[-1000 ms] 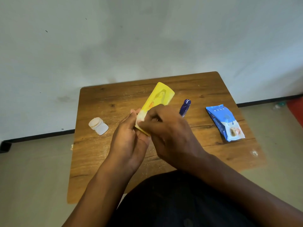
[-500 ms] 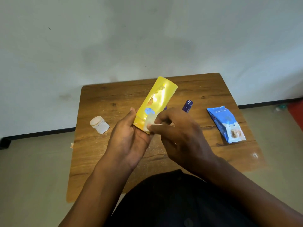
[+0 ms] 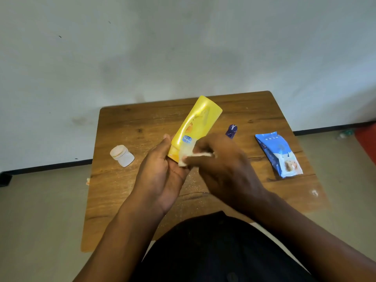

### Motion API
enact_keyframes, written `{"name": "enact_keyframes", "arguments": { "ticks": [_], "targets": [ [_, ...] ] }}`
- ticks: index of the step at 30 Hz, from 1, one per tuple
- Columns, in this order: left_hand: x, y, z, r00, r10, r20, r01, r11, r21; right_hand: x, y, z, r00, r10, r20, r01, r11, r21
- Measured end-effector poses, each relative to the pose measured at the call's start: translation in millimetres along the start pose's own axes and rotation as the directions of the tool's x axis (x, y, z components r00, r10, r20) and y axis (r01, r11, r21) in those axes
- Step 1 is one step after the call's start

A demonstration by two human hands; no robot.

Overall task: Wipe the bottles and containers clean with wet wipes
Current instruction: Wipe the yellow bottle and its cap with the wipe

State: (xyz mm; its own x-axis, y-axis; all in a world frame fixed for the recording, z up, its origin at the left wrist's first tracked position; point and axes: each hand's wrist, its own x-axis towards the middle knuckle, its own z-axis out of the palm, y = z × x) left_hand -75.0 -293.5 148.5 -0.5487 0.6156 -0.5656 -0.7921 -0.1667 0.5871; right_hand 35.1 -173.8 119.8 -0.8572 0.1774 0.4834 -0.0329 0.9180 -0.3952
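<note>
Two bare hands meet above a small wooden bench (image 3: 126,186), and we see them at work on a yellow bottle (image 3: 196,125). Our left hand (image 3: 160,178) cradles the bottle's lower end from beneath and from the left, its fingers (image 3: 165,145) curled round that end, so that the bottle rises tilted away from us, its flat base pointing toward the far edge of the bench. Our right hand (image 3: 225,169) pinches a white wet wipe (image 3: 191,154) between its fingers and presses it against the bottle's lower part, just beside a small blue label. The wipe is bunched and partly hidden by the knuckles.

Three other things lie on the bench. A small white jar (image 3: 122,156) lies tipped on its side to the left, well apart from the hands. A dark blue tube (image 3: 232,131) shows only its far end behind our right hand. A blue and white pack of wipes (image 3: 277,154) lies flat on the right, near the bench's edge; we cannot tell whether its flap is sealed. A dark garment (image 3: 213,251) fills the lower foreground. Behind the bench stands a pale wall (image 3: 183,47) with a dark strip along its foot, above a beige floor (image 3: 40,220).
</note>
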Motion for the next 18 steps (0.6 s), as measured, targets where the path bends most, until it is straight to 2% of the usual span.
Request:
{"name": "enact_keyframes", "arguments": {
  "ticks": [2,4,6,8,11,13,15,18],
  "targets": [
    [0,-2,2,0.999,0.036,-0.016,-0.035,0.999,0.034,9,13,-4,0.99,0.108,-0.086,-0.109,0.994,-0.007],
    [-1,-2,4,0.999,0.039,-0.023,-0.038,0.998,0.056,21,27,-9,0.951,0.261,-0.168,-0.261,0.965,0.024],
    [-1,-2,6,1.0,0.016,-0.016,-0.015,0.999,0.046,28,32,-12,0.916,0.352,-0.19,-0.347,0.936,0.061],
    [-1,-2,8,1.0,0.001,-0.012,0.0,1.0,0.006,27,23,-9,0.935,0.316,-0.16,-0.309,0.948,0.071],
    [-1,0,5,1.0,-0.017,-0.004,0.017,0.996,-0.088,15,-6,-2,0.991,0.12,-0.061,-0.115,0.99,0.08],
    [-2,2,3,0.998,-0.058,0.026,0.061,0.99,-0.128,10,-17,-1,1.0,0.01,0.012,-0.011,0.995,0.097],
    [-3,2,1,0.997,-0.063,0.041,0.068,0.991,-0.118,11,-16,-1,0.999,-0.015,0.033,0.012,0.995,0.096],
    [-3,1,2,0.997,-0.027,0.066,0.033,0.994,-0.102,21,-7,-4,0.997,0.065,-0.044,-0.063,0.997,0.053]
  ]
}}
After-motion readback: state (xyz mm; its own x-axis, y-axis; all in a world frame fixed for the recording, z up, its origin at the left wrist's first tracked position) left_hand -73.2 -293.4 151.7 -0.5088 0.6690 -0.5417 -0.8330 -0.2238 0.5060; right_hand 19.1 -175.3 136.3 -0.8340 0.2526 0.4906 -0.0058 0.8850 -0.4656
